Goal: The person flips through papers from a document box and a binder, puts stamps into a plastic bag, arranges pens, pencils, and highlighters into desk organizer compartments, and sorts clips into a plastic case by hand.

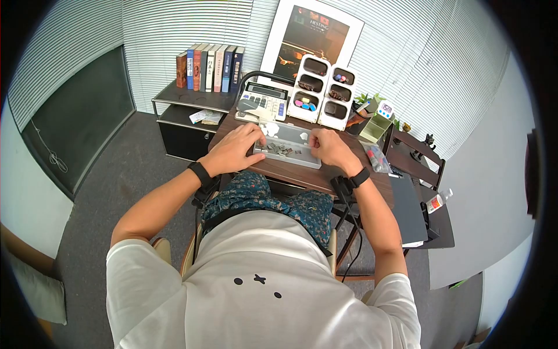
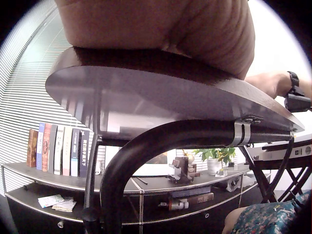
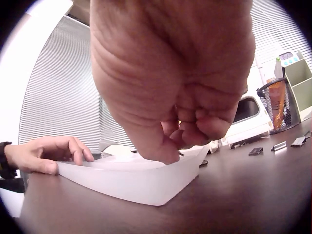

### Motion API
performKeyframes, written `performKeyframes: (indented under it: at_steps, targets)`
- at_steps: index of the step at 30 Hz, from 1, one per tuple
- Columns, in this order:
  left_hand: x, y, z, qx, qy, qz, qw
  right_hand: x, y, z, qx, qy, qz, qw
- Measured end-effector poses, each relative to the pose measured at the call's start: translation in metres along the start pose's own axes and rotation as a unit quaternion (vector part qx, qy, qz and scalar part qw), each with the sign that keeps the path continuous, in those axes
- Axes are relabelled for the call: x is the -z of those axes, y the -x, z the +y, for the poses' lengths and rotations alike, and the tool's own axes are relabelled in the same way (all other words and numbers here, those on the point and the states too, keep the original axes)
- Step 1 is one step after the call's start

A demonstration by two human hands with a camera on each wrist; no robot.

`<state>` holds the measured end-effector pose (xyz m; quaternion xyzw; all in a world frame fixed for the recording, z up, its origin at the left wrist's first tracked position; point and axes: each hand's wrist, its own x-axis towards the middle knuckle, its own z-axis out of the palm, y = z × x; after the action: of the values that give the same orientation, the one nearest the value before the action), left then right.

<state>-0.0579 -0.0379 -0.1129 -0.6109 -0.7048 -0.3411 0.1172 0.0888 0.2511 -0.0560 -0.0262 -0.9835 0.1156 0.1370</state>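
A translucent white tray (image 1: 289, 160) lies on the brown desk (image 1: 360, 168). Small metal pieces (image 1: 280, 149) are heaped along its near side, with white pieces (image 1: 269, 129) towards the back. My left hand (image 1: 237, 148) holds the tray's left end, its thumb outside the near wall and the fingertips over the inside. Over the right end is my right hand (image 1: 332, 148), fingers curled and thumb bent down behind the rim in the right wrist view. I cannot tell whether it pinches anything; its palm hides the fingertips.
Behind the tray stand a calculator (image 1: 264, 104) and a white organizer (image 1: 307, 87) with small items in its compartments. Loose small clips (image 3: 279, 146) lie on the desk right of the tray. A mesh pen holder (image 1: 356, 122) and a plastic bag (image 1: 376, 157) are further right.
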Motion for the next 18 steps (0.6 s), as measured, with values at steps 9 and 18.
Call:
performKeyframes:
  at_steps: [9,18]
  targets:
    - [0.001,-0.001,0.001,0.015,0.003,-0.021,1.0,0.004,0.01,-0.011,0.043,-0.049,-0.038,0.997]
    - [0.003,-0.001,0.002,0.022,0.004,-0.023,0.999,0.027,0.022,-0.016,0.068,-0.044,0.077,0.994]
